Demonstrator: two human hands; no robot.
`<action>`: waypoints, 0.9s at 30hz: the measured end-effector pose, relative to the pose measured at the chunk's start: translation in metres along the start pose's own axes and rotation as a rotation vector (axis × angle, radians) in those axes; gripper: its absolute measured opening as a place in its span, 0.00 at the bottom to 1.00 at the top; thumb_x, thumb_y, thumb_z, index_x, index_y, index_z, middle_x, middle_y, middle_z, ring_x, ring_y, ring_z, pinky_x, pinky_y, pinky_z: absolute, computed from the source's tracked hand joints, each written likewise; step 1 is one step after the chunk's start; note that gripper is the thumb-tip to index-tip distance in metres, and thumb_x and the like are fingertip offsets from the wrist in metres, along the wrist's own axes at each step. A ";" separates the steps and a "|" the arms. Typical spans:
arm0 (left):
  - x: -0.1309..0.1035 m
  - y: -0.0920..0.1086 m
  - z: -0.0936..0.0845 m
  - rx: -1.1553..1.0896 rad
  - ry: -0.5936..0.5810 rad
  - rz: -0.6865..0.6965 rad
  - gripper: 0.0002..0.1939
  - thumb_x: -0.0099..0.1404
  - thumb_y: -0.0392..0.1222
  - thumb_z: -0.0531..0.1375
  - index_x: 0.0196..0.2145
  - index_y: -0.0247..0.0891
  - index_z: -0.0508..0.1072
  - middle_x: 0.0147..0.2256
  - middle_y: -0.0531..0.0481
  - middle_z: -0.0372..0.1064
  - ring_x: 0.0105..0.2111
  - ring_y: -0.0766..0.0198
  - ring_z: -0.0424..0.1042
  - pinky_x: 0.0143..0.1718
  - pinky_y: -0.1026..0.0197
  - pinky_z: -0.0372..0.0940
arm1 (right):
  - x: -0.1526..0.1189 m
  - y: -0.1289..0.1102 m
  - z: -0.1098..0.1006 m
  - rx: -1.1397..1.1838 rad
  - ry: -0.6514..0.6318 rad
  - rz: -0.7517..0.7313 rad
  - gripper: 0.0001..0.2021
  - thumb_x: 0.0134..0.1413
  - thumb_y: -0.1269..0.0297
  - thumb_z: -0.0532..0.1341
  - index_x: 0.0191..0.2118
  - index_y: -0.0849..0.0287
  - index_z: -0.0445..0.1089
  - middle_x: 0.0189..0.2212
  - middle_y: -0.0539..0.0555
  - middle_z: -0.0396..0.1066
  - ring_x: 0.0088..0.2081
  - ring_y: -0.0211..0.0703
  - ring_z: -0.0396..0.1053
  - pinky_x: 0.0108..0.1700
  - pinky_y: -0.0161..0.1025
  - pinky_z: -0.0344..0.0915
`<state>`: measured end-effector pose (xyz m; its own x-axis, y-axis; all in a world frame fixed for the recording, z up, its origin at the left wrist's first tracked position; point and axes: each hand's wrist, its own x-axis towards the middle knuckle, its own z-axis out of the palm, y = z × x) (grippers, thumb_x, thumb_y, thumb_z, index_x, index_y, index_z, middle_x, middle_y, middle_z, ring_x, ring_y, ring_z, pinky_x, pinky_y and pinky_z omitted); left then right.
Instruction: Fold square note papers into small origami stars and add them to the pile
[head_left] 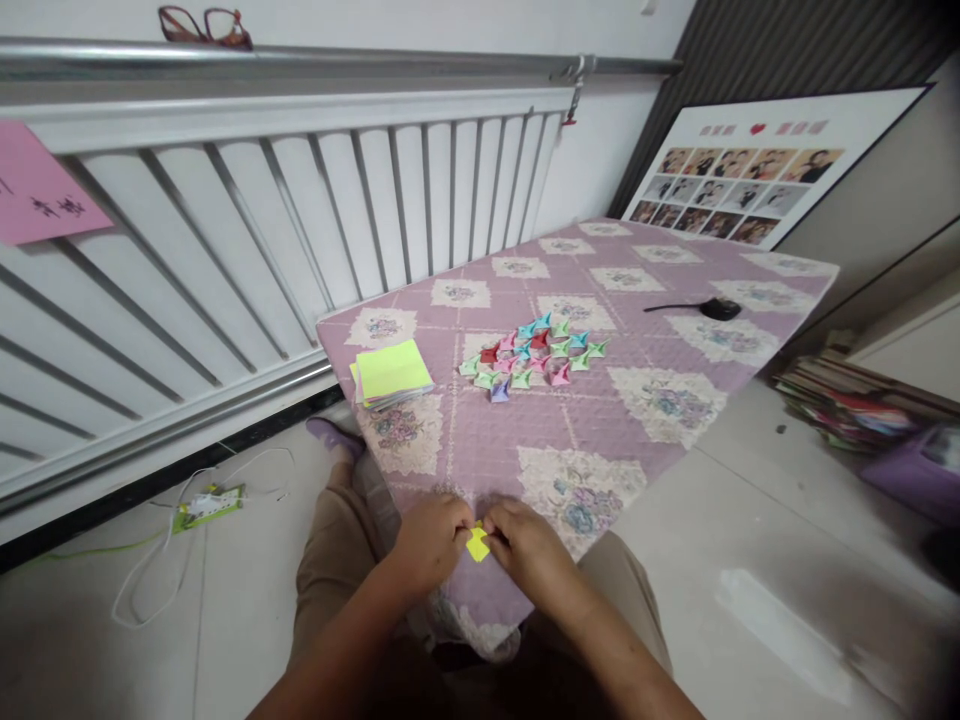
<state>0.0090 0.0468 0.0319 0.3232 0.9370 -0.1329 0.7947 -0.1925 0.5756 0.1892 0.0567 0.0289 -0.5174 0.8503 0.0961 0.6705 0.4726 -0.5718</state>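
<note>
Near the front edge of the table, a small folded yellow paper (pixel 478 544) is pinched between my two hands. My left hand (pixel 437 533) grips its left side, and my right hand (pixel 525 540) holds the right side with thumb and fingers together. Farther back on the flowered cloth stand several small folded paper pieces (pixel 538 362) in green, blue, pink, red and purple, grouped closely. To their left lies a stack of square paper sheets (pixel 394 370) with a yellow-green sheet on top.
The table (pixel 487 455) has a purple flowered cloth. A black object with a thin handle (pixel 720 309) rests at the back right. A white radiator (pixel 360 200) runs along the left side, and a power strip (pixel 209 508) with cables lies on the floor.
</note>
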 end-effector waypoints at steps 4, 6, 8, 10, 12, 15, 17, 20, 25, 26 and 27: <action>-0.005 0.004 0.004 0.108 0.026 0.040 0.08 0.64 0.35 0.52 0.34 0.39 0.70 0.35 0.51 0.68 0.36 0.62 0.65 0.37 0.61 0.56 | -0.001 0.004 0.001 0.004 -0.002 -0.060 0.08 0.48 0.78 0.57 0.30 0.57 0.65 0.29 0.50 0.68 0.34 0.41 0.65 0.36 0.36 0.58; -0.009 0.005 0.007 0.178 0.038 0.044 0.09 0.67 0.36 0.50 0.34 0.38 0.70 0.36 0.49 0.67 0.36 0.61 0.65 0.36 0.61 0.57 | -0.002 0.005 0.003 0.011 0.006 -0.090 0.08 0.49 0.78 0.57 0.31 0.57 0.66 0.29 0.50 0.68 0.34 0.41 0.65 0.36 0.36 0.58; -0.011 0.005 0.010 0.227 0.045 0.058 0.11 0.68 0.36 0.49 0.34 0.38 0.71 0.36 0.48 0.67 0.36 0.61 0.64 0.37 0.60 0.57 | -0.003 0.006 0.005 -0.004 0.019 -0.105 0.08 0.50 0.77 0.57 0.31 0.57 0.66 0.29 0.50 0.68 0.34 0.41 0.65 0.36 0.36 0.58; -0.013 0.004 0.012 0.240 0.049 0.076 0.13 0.69 0.36 0.48 0.34 0.38 0.71 0.36 0.47 0.67 0.37 0.61 0.64 0.38 0.60 0.58 | -0.005 0.007 0.008 -0.052 0.038 -0.110 0.07 0.52 0.76 0.56 0.31 0.57 0.66 0.29 0.50 0.67 0.33 0.41 0.65 0.36 0.36 0.58; -0.015 0.003 0.013 0.241 0.042 0.085 0.13 0.69 0.35 0.48 0.35 0.38 0.71 0.36 0.47 0.67 0.38 0.60 0.64 0.38 0.60 0.58 | -0.007 0.006 0.010 -0.117 0.062 -0.131 0.06 0.55 0.74 0.56 0.29 0.57 0.66 0.27 0.50 0.66 0.32 0.41 0.64 0.35 0.37 0.58; -0.016 0.001 0.013 0.264 0.007 0.104 0.12 0.68 0.34 0.49 0.36 0.37 0.72 0.37 0.46 0.67 0.38 0.59 0.64 0.38 0.59 0.58 | -0.011 0.006 0.011 -0.201 0.090 -0.189 0.10 0.59 0.71 0.54 0.27 0.58 0.65 0.26 0.51 0.64 0.30 0.41 0.62 0.34 0.38 0.58; -0.016 0.000 0.014 0.294 -0.005 0.122 0.11 0.67 0.34 0.50 0.36 0.37 0.72 0.37 0.46 0.68 0.38 0.59 0.65 0.37 0.59 0.59 | -0.013 0.005 0.011 -0.236 0.087 -0.222 0.10 0.60 0.71 0.54 0.26 0.58 0.65 0.26 0.51 0.64 0.30 0.41 0.62 0.34 0.38 0.58; -0.017 -0.002 0.016 0.333 0.011 0.161 0.10 0.67 0.35 0.51 0.36 0.37 0.73 0.37 0.46 0.69 0.38 0.59 0.65 0.38 0.59 0.58 | -0.014 0.005 0.010 -0.276 0.096 -0.256 0.10 0.59 0.73 0.55 0.26 0.58 0.65 0.26 0.50 0.64 0.31 0.41 0.61 0.34 0.38 0.58; -0.021 -0.008 0.023 0.363 0.044 0.209 0.09 0.67 0.37 0.54 0.38 0.40 0.74 0.36 0.48 0.69 0.37 0.60 0.65 0.38 0.60 0.59 | -0.014 0.007 0.010 -0.321 0.089 -0.290 0.08 0.59 0.73 0.56 0.29 0.58 0.67 0.27 0.50 0.66 0.32 0.40 0.61 0.35 0.38 0.59; -0.022 -0.009 0.025 0.370 0.051 0.216 0.08 0.67 0.38 0.54 0.38 0.40 0.74 0.36 0.49 0.69 0.37 0.60 0.65 0.37 0.60 0.59 | -0.014 0.006 0.010 -0.324 0.073 -0.289 0.07 0.59 0.73 0.57 0.30 0.58 0.68 0.28 0.50 0.66 0.32 0.40 0.62 0.36 0.38 0.59; -0.023 -0.010 0.026 0.378 0.058 0.222 0.08 0.67 0.38 0.55 0.38 0.41 0.75 0.36 0.49 0.70 0.37 0.60 0.65 0.37 0.60 0.59 | -0.015 0.006 0.009 -0.325 0.054 -0.288 0.06 0.58 0.73 0.57 0.31 0.58 0.68 0.28 0.50 0.67 0.32 0.41 0.62 0.36 0.38 0.60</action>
<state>0.0069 0.0198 0.0077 0.4865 0.8736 0.0125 0.8448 -0.4739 0.2484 0.1961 0.0451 0.0166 -0.6854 0.6796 0.2614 0.6397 0.7335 -0.2299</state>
